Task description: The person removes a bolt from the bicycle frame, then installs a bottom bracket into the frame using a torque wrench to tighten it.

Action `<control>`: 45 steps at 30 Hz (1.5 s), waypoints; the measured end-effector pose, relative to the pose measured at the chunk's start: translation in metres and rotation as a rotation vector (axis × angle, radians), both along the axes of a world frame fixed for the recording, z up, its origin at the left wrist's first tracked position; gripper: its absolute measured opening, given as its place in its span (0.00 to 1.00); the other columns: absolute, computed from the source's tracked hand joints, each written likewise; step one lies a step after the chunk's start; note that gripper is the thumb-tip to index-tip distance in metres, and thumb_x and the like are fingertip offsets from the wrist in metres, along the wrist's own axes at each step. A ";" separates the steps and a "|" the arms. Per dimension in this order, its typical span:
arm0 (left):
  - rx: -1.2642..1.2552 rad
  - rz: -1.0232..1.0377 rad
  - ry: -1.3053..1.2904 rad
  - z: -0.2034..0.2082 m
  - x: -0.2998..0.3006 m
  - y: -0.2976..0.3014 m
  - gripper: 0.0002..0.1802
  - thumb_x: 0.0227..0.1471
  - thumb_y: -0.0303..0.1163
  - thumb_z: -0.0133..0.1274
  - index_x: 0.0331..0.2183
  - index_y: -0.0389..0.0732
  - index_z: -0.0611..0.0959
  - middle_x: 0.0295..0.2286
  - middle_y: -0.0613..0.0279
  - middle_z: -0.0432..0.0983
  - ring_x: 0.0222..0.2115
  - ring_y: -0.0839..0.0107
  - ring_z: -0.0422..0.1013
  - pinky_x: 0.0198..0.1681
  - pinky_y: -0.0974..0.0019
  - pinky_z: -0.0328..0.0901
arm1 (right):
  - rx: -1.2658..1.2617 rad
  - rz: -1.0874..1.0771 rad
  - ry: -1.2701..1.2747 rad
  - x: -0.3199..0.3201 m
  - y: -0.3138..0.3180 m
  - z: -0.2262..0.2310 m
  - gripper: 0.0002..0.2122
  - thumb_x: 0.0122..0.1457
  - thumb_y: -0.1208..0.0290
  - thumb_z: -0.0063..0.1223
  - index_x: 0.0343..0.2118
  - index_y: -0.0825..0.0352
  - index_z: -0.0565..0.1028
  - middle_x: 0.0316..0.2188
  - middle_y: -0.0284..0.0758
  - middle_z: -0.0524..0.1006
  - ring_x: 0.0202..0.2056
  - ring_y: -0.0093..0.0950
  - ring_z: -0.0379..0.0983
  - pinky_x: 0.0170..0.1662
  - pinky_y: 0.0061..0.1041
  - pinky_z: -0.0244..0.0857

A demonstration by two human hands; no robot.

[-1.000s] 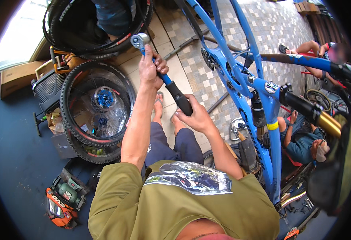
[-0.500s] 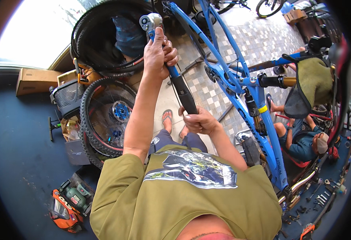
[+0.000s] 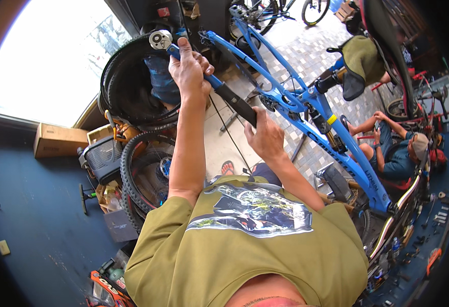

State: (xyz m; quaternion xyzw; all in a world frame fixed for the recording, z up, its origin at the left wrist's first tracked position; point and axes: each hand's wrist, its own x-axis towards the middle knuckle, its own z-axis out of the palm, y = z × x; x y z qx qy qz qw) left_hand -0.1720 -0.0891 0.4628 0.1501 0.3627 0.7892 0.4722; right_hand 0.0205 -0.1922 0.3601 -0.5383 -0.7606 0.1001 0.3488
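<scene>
A torque wrench (image 3: pixel 237 104) with a silver round ratchet head, blue shaft and black handle is held up in front of me, slanting down to the right. My left hand (image 3: pixel 191 74) is wrapped round the blue shaft just below the head, thumb lying along it. At the other end, my right hand (image 3: pixel 266 137) grips the tip of the black handle, its fingers partly hidden. To the right of the wrench stands a blue bicycle frame (image 3: pixel 296 105) with a black shock; neither hand touches it.
Bicycle tyres (image 3: pixel 113 84) and a wheel (image 3: pixel 132 169) stand at the left, near a cardboard box (image 3: pixel 58 140). A green cloth cover (image 3: pixel 360 64) hangs by the frame. Another person (image 3: pixel 398 153) sits low at the right. Tools (image 3: pixel 442 215) line the right wall.
The wrench now tilts more to the left, its head further left. My right hand has turned and moved up on the handle end. The whole view has shifted.
</scene>
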 end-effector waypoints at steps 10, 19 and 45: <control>0.114 -0.270 0.057 0.025 0.003 -0.009 0.19 0.63 0.49 0.55 0.31 0.49 0.67 0.16 0.74 0.55 0.12 0.79 0.54 0.14 0.72 0.50 | -0.551 0.429 0.376 0.007 0.009 0.051 0.25 0.56 0.63 0.68 0.52 0.65 0.70 0.27 0.32 0.78 0.27 0.21 0.74 0.30 0.27 0.68; 0.068 -0.324 0.134 0.050 0.015 0.002 0.17 0.66 0.44 0.53 0.29 0.46 0.68 0.15 0.74 0.55 0.12 0.80 0.54 0.14 0.72 0.53 | -0.593 0.377 0.388 -0.009 0.021 0.077 0.17 0.57 0.62 0.61 0.40 0.69 0.69 0.21 0.44 0.74 0.23 0.45 0.75 0.30 0.39 0.68; 0.240 -0.576 -0.079 0.023 0.006 -0.004 0.25 0.63 0.58 0.49 0.27 0.47 0.68 0.14 0.75 0.52 0.10 0.83 0.47 0.10 0.75 0.46 | -1.199 0.651 1.110 -0.014 0.010 0.067 0.12 0.60 0.74 0.60 0.43 0.68 0.69 0.17 0.29 0.69 0.10 0.18 0.62 0.12 0.20 0.58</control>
